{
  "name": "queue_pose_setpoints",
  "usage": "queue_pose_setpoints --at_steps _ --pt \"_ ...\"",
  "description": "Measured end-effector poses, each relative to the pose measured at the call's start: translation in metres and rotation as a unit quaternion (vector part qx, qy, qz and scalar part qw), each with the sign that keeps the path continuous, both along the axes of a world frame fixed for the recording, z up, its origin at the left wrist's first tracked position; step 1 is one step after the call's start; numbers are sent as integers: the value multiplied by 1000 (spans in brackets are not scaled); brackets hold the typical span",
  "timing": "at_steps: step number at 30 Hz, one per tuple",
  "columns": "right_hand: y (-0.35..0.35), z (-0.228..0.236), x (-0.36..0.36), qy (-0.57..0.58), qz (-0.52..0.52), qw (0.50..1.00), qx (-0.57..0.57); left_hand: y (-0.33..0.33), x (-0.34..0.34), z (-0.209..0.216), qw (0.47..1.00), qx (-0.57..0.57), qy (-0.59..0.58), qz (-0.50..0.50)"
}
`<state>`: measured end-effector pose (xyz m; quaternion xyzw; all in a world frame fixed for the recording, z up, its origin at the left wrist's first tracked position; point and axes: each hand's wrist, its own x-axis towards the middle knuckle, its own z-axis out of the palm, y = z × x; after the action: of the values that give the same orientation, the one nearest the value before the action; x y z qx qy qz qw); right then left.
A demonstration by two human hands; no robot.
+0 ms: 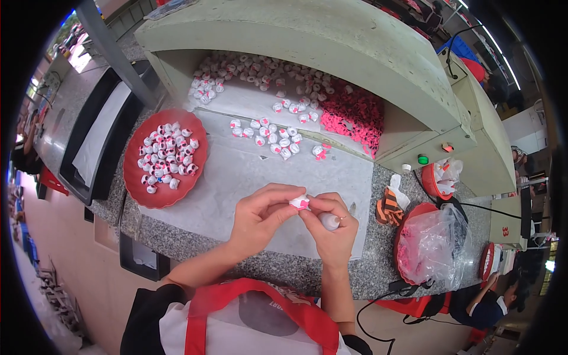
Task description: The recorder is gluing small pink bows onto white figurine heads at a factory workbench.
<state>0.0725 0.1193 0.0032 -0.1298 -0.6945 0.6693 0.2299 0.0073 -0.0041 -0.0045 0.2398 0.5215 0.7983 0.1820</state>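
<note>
I see my left hand [260, 214] and right hand [331, 222] both pinched on one small white-and-pink plastic piece [300, 203] above the speckled grey stone bench [248, 260]. It looks light, stiff and easily dropped, so I'd grip its rim. The right hand also tucks a small white cylinder [329, 221].

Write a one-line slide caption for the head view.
Both hands, left and right, pinch a small white-and-pink piece over a granite counter, beside a red plate of similar pieces.

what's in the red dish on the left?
The red dish holds a heap of small white-and-pink pieces, piled near its middle. Whatever lies beneath the heap is covered.
</note>
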Motion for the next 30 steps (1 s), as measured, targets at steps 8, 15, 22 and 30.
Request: queue_pose_setpoints --at_steps 8,15,22,30 --pt "8 3 -5 -34 41 998 36 3 0 -2 998 -36 43 19" --pt "-3 0 -10 -8 9 999 -30 6 -4 -4 998 -28 52 33" --pt "3 2 -6 -20 31 999 -33 1 -9 -4 997 -1 -67 -48" --pt "6 4 -5 1 20 994 106 0 -12 -11 959 67 -268 -68"
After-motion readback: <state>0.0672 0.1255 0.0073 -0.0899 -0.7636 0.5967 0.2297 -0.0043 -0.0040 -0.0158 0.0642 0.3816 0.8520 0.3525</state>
